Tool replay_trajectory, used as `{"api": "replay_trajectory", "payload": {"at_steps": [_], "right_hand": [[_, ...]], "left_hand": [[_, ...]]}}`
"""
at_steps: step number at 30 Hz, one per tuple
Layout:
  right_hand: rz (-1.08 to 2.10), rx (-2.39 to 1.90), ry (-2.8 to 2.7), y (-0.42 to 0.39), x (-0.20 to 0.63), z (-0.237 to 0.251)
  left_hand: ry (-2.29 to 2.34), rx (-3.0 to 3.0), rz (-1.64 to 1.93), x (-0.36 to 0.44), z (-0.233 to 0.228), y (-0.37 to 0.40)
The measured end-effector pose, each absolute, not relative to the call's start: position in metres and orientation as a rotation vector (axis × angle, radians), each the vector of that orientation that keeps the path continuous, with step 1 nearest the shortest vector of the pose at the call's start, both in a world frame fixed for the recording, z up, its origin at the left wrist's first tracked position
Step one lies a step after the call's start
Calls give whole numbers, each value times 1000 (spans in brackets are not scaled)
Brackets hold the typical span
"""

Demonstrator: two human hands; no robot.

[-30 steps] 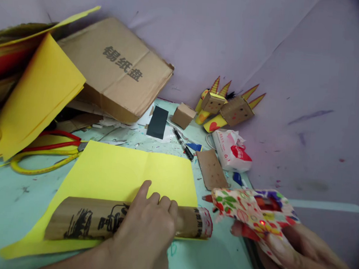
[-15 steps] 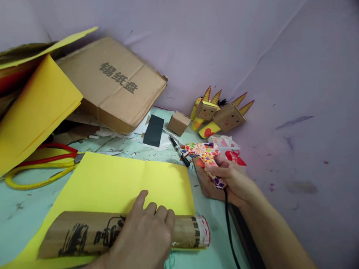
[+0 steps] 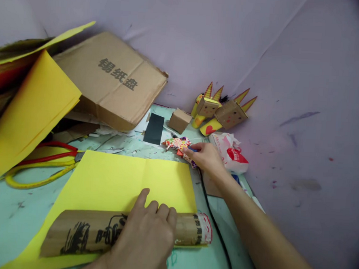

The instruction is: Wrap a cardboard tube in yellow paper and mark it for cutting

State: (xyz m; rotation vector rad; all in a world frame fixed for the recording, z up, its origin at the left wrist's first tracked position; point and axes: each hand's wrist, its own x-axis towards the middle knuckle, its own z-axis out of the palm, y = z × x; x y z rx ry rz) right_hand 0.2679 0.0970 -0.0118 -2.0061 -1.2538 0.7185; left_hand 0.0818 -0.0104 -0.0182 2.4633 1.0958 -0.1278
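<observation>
Pale green and paint-flecked, the tabletop [image 3: 7, 217] is crowded against a lilac wall. Nearest, the left hand [image 3: 144, 238] lies flat, fingers together, pressing a brown cardboard roll [image 3: 79, 234] onto the near edge of a yellow paper sheet [image 3: 125, 180]; the sheet lies mostly flat, not yet wrapped round the roll. Farther out, the right hand [image 3: 204, 156] curls loosely around a flower-patterned glue gun [image 3: 175, 143] resting on the table, its black cord [image 3: 213, 226] trailing back. Beyond stand small cardboard figures [image 3: 226, 113].
</observation>
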Motion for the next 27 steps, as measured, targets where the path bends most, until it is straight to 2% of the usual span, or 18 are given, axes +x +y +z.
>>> {"api": "replay_trajectory", "payload": {"at_steps": [3,6,12,16,27], "right_hand": [[597,-1972,-1345,54,270,9],[743,-1834,-1343,-15,276,15],[987,-1732,-990,-118,285,-39],[974,-1646,-789,-117,262,-67],[1140,-1329,-531,-96,240,-64]], "left_hand": [[1092,2456,-141,83,-12,-12],[1101,2439,-162,83,-9,-14],[1132,2416,-72,82,-18,-16],[1143,2458,-31,81,-20,-16],[1154,2471,-84,82,-11,-13]]}}
